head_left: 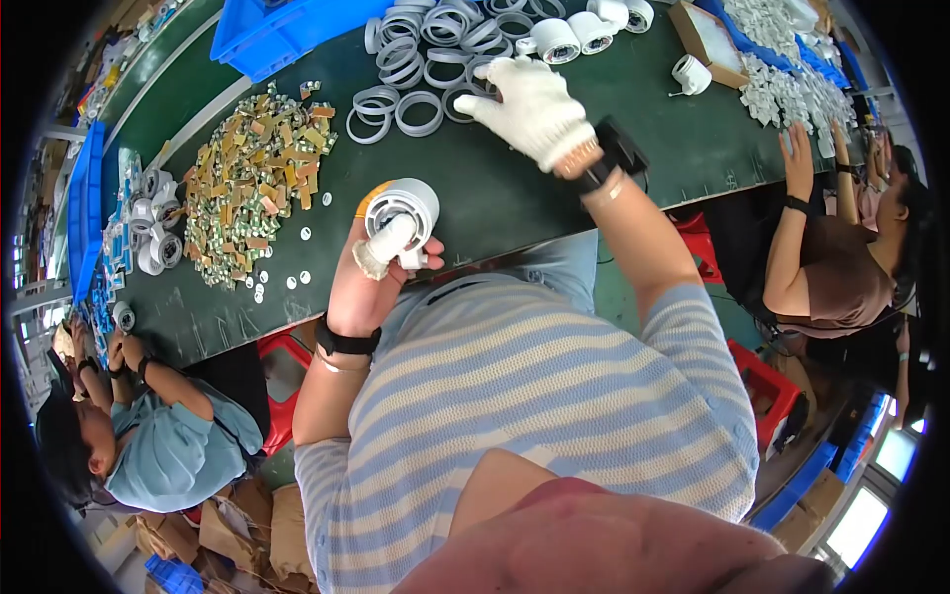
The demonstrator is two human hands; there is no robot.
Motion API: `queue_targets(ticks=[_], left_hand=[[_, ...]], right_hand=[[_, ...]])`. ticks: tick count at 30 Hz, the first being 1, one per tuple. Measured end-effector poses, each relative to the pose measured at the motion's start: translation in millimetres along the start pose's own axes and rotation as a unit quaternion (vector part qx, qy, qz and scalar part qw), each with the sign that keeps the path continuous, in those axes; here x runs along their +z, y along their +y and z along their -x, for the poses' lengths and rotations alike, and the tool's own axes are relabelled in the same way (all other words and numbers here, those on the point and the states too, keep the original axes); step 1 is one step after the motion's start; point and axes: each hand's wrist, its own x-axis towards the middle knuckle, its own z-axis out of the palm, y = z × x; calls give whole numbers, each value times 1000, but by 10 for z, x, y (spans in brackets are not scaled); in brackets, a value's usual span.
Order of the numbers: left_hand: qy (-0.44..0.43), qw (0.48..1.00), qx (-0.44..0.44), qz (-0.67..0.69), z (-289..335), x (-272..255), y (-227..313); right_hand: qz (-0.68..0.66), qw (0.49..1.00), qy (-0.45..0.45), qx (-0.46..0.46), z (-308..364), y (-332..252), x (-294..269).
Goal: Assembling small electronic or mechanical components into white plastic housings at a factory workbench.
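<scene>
My left hand [358,282] is closed around a round white plastic housing [420,201], holding it above the near edge of the table. A white knitted cover with a frayed edge sits on its thumb, which presses into the housing's opening. A small yellow-orange patch shows at the housing's far left side. My right hand [534,111], in a white knitted glove, reaches over to a heap of pale grey rings [420,114]. Its thumb and fingers are apart, with the thumb stretched over a ring at the heap's near right edge. No ring is visibly gripped.
Small circuit boards [252,183] lie piled on the green table [495,203], with little white discs [305,234] beside them. Behind stands a blue bin [287,35]. More white housings [559,42] stand at the back, near a cardboard box [708,45]. Co-workers sit on both sides.
</scene>
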Motion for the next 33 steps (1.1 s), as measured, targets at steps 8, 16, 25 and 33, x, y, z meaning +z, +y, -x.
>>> queue_targets(ticks=[8, 16, 25, 33], left_hand=[[67, 994, 66, 63, 88, 27, 94], [-63, 992, 55, 90, 13, 62, -32], [-10, 993, 113, -26, 40, 207, -93], [1, 991, 117, -71, 53, 209, -93]], right_hand=[[-279, 958, -3, -67, 320, -343, -413], [-633, 730, -236, 103, 659, -704, -604], [-614, 750, -234, 73, 688, -761, -600], [-559, 793, -237, 45, 639, -727, -701]])
